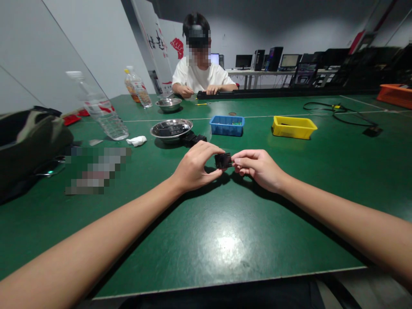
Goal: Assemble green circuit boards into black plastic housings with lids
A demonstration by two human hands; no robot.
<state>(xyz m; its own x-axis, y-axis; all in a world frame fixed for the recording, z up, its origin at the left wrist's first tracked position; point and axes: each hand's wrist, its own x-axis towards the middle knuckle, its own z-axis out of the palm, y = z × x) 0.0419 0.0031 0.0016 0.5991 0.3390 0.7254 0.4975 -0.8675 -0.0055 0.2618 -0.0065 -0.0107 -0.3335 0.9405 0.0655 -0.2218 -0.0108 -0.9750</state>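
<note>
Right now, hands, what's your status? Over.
Left hand gripping small black part. Right hand pinched at its edge. Metal bowl and blue bin beyond, not blocking.

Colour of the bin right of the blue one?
Yellow bin; shows best in the head view.

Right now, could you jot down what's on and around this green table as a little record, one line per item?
Left hand: gripping a small black part by its edges
Right hand: fingertips at the part's right side
Behind the left hand: black pieces beside a metal bowl holding dark parts
Bins: blue bin with small items, yellow bin farther right
Left side: clear bottle, crumpled white tissue
Across the table: a person in a white shirt, hands near long black strips
</note>
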